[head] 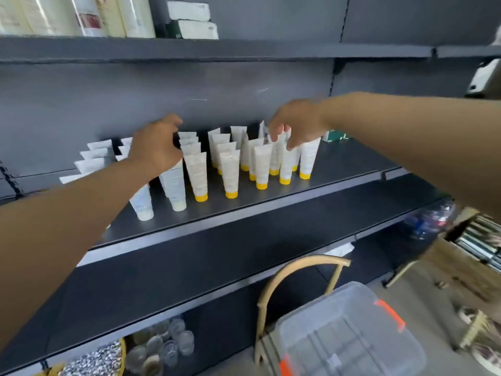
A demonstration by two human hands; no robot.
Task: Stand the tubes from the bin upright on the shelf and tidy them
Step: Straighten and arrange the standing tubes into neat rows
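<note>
The left hand (156, 147) reaches in over the white-capped tubes (173, 191) at about nine o'clock of the group, its fingers curled down round the tops of the tubes behind them; whether it truly grips one I cannot tell, as the hand hides its own fingertips. The right hand (294, 123) hangs over the cluster at about two o'clock, fingers (273, 135) pointing down and pinching the crimped tops of a tube or two among the yellow-capped tubes (261, 166).

All the tubes stand cap-down on the dark shelf (339, 169), in rough rows running back toward the wall. The yellow-capped ones fill the middle and right; two white-capped ones stand nearest the front edge at seven o'clock, and more pale tubes (92, 158) show past the left forearm.

On the shelf above, at twelve o'clock, sit cream bottles (119, 14) and stacked white boxes (189, 20). Down at five o'clock a clear plastic bin (352, 332) with orange clips rests on a rattan chair (284, 278). At seven o'clock, on the lowest level, are small glass jars (168, 346).
</note>
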